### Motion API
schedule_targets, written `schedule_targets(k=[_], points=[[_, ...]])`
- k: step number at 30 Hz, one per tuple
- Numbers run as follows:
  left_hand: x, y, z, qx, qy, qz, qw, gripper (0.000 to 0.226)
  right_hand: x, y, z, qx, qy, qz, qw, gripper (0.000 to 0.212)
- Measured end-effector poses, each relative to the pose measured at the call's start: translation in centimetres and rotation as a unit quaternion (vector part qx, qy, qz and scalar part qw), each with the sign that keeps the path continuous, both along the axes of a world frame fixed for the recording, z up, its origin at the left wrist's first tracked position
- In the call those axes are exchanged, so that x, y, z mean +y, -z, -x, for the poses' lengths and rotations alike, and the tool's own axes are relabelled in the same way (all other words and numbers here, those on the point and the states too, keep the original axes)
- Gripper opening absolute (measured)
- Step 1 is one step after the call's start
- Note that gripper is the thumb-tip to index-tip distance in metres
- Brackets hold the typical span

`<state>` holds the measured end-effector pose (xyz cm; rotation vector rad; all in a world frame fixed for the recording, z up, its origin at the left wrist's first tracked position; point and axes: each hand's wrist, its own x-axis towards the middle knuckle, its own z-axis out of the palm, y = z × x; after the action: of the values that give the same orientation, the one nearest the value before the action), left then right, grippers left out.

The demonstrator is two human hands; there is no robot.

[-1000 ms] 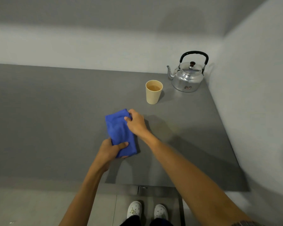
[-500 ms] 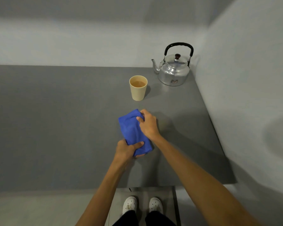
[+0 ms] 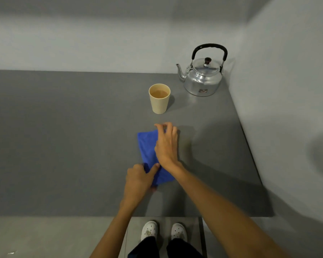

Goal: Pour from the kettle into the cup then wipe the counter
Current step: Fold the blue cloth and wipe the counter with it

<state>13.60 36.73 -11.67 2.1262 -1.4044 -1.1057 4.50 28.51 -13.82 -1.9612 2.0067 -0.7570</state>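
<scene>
A folded blue cloth [image 3: 146, 146] lies on the grey counter [image 3: 63, 146], near its front edge. My left hand [image 3: 138, 180] pinches the cloth's near end between thumb and fingers. My right hand [image 3: 166, 144] rests over the cloth's right side, its fingertips curled at the far corner. Beyond the cloth stands a beige cup [image 3: 159, 98], upright, with brownish liquid inside. A shiny metal kettle [image 3: 202, 77] with a black handle sits in the back right corner, spout pointing left.
A pale wall runs along the back of the counter, and another wall [image 3: 287, 108] closes its right side. Below the counter's front edge I see the floor and my white shoes [image 3: 163, 231].
My right hand has slid forward along the cloth and its fingers have lifted at the far corner. My left hand keeps its pinch. The camera view has shifted slightly.
</scene>
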Motion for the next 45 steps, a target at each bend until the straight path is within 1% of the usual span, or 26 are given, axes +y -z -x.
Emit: schedule_targets(k=[1, 3, 4, 6, 8, 11, 16, 18, 21, 26, 32, 37, 42, 45], points=[[0.1, -0.3, -0.3, -0.076, 0.004, 0.029, 0.997, 0.049, 0.2, 0.1, -0.6, -0.013, -0.027, -0.010, 1.000, 0.047], [-0.2, -0.9, -1.0, -0.167, -0.013, 0.069, 0.983, 0.053, 0.9, 0.9, -1.7, -0.023, -0.080, -0.057, 0.995, 0.043], [-0.6, -1.1, -1.3, -0.195, -0.017, 0.084, 0.977, 0.052, 1.4, 1.4, -2.1, -0.014, -0.099, -0.072, 0.992, 0.042], [-1.6, -1.3, -1.8, -0.222, -0.016, 0.114, 0.968, 0.045, 2.2, 2.2, -2.1, 0.017, -0.131, -0.071, 0.989, 0.046], [-2.5, -1.3, -2.0, -0.215, 0.001, 0.148, 0.965, 0.038, 3.1, 2.6, -1.6, 0.028, -0.156, -0.065, 0.985, 0.047], [-3.8, -0.7, -2.0, -0.211, 0.044, 0.191, 0.958, 0.031, 5.1, 2.9, -0.5, 0.015, -0.176, -0.055, 0.983, 0.046], [-5.4, 1.4, -1.0, -0.229, 0.106, 0.198, 0.947, 0.028, 8.4, 3.6, 4.0, 0.038, -0.159, -0.032, 0.986, 0.050], [-5.6, 2.3, -0.8, -0.222, 0.122, 0.194, 0.948, 0.032, 8.5, 3.9, 6.3, 0.038, -0.141, -0.028, 0.989, 0.048], [-5.6, 3.5, -1.3, -0.219, 0.142, 0.197, 0.945, 0.040, 7.3, 4.1, 8.6, 0.078, -0.105, -0.036, 0.991, 0.049], [-5.0, 4.8, -2.4, -0.222, 0.187, 0.210, 0.934, 0.046, 3.1, 3.9, 9.1, 0.095, -0.075, -0.034, 0.992, 0.046], [-4.6, 5.6, -2.9, -0.230, 0.191, 0.234, 0.925, 0.047, 0.0, 3.2, 4.9, 0.112, -0.095, -0.062, 0.987, 0.047], [-4.5, 5.9, -3.0, -0.239, 0.196, 0.240, 0.920, 0.047, 3.1, 3.3, 1.9, 0.113, -0.155, -0.061, 0.979, 0.048], [-4.5, 6.2, -3.0, -0.243, 0.191, 0.245, 0.919, 0.050, 8.1, 3.7, 4.4, 0.082, -0.148, -0.042, 0.985, 0.047], [-4.4, 6.4, -3.0, -0.245, 0.189, 0.251, 0.917, 0.050, 9.7, 4.0, 7.5, 0.091, -0.123, -0.051, 0.987, 0.048]])
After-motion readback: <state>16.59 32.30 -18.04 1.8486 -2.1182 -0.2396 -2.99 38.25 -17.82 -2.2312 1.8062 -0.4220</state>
